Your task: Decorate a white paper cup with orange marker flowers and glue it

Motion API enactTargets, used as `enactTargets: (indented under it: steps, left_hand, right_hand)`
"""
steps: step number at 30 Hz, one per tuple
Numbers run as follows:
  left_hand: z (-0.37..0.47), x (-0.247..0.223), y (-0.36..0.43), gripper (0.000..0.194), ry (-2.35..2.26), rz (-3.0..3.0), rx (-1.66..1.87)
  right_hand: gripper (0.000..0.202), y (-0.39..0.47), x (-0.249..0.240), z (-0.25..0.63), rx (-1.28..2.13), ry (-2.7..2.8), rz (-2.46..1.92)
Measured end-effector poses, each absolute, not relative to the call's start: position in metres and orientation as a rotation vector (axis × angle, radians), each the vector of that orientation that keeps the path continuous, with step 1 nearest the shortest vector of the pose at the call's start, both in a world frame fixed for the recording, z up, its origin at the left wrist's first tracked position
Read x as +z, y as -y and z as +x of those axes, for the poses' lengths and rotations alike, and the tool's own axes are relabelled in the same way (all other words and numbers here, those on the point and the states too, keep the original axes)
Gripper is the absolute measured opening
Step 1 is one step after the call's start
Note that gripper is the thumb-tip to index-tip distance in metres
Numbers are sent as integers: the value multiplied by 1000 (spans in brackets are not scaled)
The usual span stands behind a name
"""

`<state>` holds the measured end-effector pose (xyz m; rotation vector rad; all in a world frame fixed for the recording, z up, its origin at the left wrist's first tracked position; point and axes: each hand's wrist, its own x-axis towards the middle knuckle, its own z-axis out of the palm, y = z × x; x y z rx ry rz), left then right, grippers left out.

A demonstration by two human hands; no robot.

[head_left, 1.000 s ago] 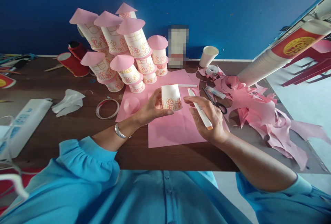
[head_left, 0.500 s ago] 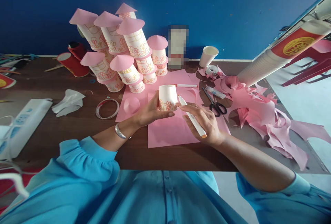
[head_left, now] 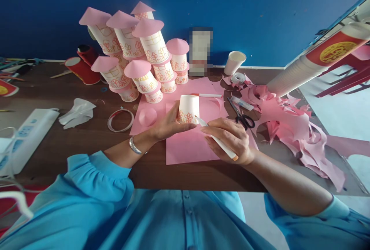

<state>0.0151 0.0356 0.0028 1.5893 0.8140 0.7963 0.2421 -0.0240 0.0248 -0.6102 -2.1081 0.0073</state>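
My left hand (head_left: pixel 172 124) is closed round the left side and base of a small white paper cup (head_left: pixel 189 105), which has orange-red flowers drawn along its lower part. In my right hand (head_left: pixel 231 138) is a white marker (head_left: pixel 221 146) with an orange end. Its tip points at the lower right side of the cup; whether it touches cannot be told. Under both hands lies a pink paper sheet (head_left: pixel 187 151). Decorated cups with pink cone roofs (head_left: pixel 148 28) stand stacked behind and to the left.
Black scissors (head_left: pixel 245 120), pink paper scraps (head_left: pixel 291 123) and a long stack of cups (head_left: pixel 297 69) are at the right. A white cup (head_left: pixel 234 63) stands by the wall. On the left are a tape ring (head_left: pixel 120 120), red cups (head_left: pixel 82 71) and a power strip (head_left: pixel 29 140).
My right hand has shifted slightly right and down, and the marker's tip has moved lower, pointing at the cup's flower drawings. My left hand keeps its hold on the cup.
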Motion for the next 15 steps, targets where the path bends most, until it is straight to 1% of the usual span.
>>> enactTargets:
  steps: [4,9,15]
  left_hand:
    - [15,1,-35,81,-871,1601,788]
    - [17,5,-33,79,-824,1616,774]
    - [18,4,-33,82,-824,1627,741]
  right_hand:
    - [29,23,22,241,31,2081,-608]
    - [27,23,23,240,1,2113,-583]
    - [27,24,26,239,-19,2145,-540]
